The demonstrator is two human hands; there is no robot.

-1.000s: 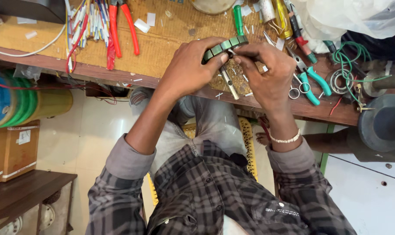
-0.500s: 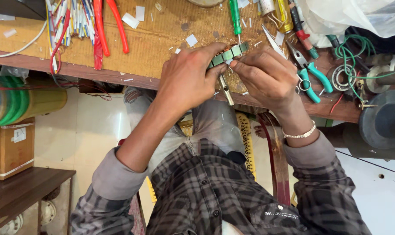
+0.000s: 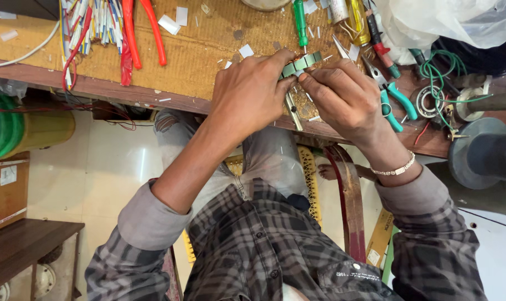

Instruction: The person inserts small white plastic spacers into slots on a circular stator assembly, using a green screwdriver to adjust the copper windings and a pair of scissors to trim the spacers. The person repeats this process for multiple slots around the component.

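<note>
Fingers of both hands meet over one small part: the left hand [image 3: 252, 92] curls its fingertips [image 3: 284, 82] closed around one end of a green ribbed component [image 3: 301, 63], a short bar-shaped piece with raised segments, while the right hand [image 3: 345, 96] pinches at it from the other side with thumb and forefinger drawn tight together. Whether the right hand also holds something thin between those fingers cannot be told. The component sits between the two hands, just above the near edge of the workbench [image 3: 203, 50], about midway along that edge.

Just below the hands, a flat metal strip [image 3: 292, 110] lies on the bench, reaching toward the near edge. Beyond the component, a green-handled screwdriver [image 3: 301, 22] lies pointing toward the far edge. To the right of the right hand, teal-handled pliers [image 3: 395, 103] rest close to the wrist, and a red-and-green-handled tool [image 3: 382, 47] lies further back. A coil of green wire [image 3: 439, 75] sits near the right end of the bench, beside a clear plastic bag [image 3: 453, 22] at the far right corner. Toward the left end lie red-handled pliers [image 3: 144, 33] and a bundle of coloured wires [image 3: 94, 25]. The right wrist wears a metal bracelet [image 3: 395, 169]. Small white scraps dot the bench top.
</note>
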